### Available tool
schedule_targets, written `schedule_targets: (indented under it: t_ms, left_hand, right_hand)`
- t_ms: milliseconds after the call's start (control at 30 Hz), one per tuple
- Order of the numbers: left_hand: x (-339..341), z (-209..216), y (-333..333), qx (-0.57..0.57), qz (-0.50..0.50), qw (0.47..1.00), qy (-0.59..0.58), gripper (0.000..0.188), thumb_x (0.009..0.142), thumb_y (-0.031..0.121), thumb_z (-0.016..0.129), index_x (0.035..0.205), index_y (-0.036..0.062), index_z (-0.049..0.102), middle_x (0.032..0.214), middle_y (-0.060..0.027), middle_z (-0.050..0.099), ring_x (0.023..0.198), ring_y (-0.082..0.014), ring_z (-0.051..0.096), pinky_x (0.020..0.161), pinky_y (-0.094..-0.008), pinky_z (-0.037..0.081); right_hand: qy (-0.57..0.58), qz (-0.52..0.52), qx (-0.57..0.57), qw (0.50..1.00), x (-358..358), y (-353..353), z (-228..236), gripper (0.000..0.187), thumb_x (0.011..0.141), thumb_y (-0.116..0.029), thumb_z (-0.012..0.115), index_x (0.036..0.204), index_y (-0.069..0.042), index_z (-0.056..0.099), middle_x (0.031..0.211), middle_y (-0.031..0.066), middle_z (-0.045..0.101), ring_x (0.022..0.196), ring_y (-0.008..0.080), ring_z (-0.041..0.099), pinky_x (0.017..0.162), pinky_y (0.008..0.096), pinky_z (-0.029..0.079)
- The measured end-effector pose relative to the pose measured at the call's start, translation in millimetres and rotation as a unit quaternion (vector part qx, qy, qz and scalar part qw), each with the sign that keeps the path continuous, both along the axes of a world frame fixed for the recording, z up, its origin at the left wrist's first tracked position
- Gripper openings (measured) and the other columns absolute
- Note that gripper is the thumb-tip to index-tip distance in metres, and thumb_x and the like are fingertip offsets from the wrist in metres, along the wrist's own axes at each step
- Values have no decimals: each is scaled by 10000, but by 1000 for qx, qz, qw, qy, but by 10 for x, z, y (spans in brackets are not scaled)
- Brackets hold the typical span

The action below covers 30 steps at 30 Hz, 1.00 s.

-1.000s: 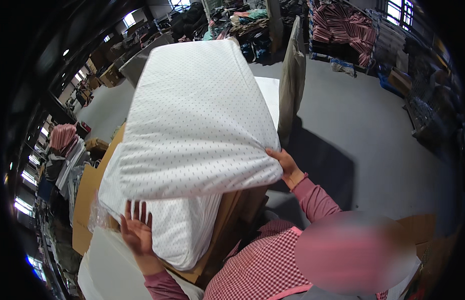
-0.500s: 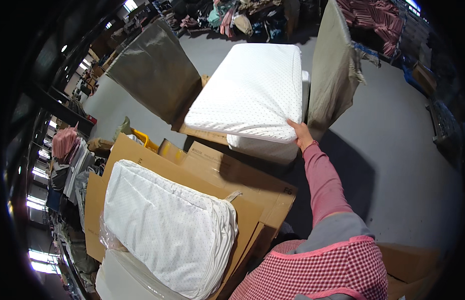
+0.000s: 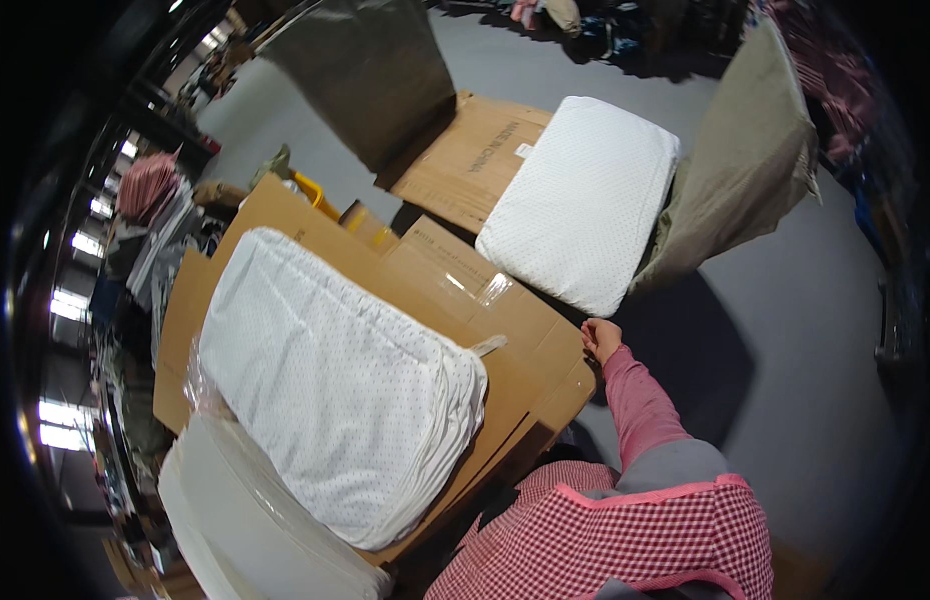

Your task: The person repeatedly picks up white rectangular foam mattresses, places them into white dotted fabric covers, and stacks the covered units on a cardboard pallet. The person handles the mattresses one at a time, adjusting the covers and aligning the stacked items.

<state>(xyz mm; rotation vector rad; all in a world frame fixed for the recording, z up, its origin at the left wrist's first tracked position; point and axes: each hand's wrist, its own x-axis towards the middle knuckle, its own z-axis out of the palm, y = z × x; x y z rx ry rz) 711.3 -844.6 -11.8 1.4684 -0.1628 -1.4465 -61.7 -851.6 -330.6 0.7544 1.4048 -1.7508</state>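
Note:
A white rectangular cushion with a small dotted pattern [image 3: 585, 200] lies on a flat cardboard sheet [image 3: 480, 160] across from me. Just off its near corner is my right hand [image 3: 602, 338], fingers curled in, with nothing visible in them. The hand hovers by the edge of a nearer cardboard box top [image 3: 530, 330], apart from the cushion. On that cardboard rests a stack of white dotted fabric covers [image 3: 335, 390]. My left hand is out of the picture.
Grey-green fabric panels stand on either side of the cushion, one at left [image 3: 375, 80] and one at right [image 3: 735, 170]. White sheets in clear plastic [image 3: 255, 520] lie at lower left. A folded pink pile [image 3: 148, 187] sits farther left.
My right hand has let go of the cushion's near corner and drawn back toward me. The cushion now lies flat farther right, baring the cardboard beside it. The view has shifted.

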Motion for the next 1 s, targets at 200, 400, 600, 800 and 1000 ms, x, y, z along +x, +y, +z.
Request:
schedule_targets:
  t_ms: [200,400,600,800,1000]
  left_hand:
    - [373,-288,360,16,54,997,51,168,955,166,572,1053,32,602,1102,-136,620,1003,-264,567,879,-406,488]
    - [806,-754,634,-18,76,997,19,403,948,300,598,1288,85,564,1349,-91,556,1202,-216,534,971,-345,464]
    - [1480,-1063,656,14,159,984,-81,309,924,273,630,1186,115,598,1146,-62,658,1023,-211,603,889,-366,477]
    - [2757,-1391,-72,-26,174,976,-129,190,930,247,629,1078,128,615,1012,-17,692,876,-148,623,763,-315,480]
    - [4725,-1532,-1429,-121,287,942,-128,176,925,238,644,1072,143,625,1006,-5,697,867,-136,629,749,-314,477]
  right_hand:
    - [79,168,46,981,336,-179,368,86,850,-132,610,859,-63,660,780,32,672,666,143,639,541,276,498]
    - [131,251,-21,959,634,-209,258,158,872,-198,589,885,-69,679,854,60,680,716,148,620,618,254,466]
    - [463,255,146,836,407,5,261,222,872,-135,584,988,31,675,918,112,675,805,204,616,744,328,519]
    - [649,295,179,678,1013,-224,1059,235,914,-124,553,1069,43,611,1021,130,652,898,232,611,813,335,494]
    - [691,438,93,567,4059,-522,1637,162,895,-40,583,1031,41,618,967,121,644,858,217,580,764,327,483]
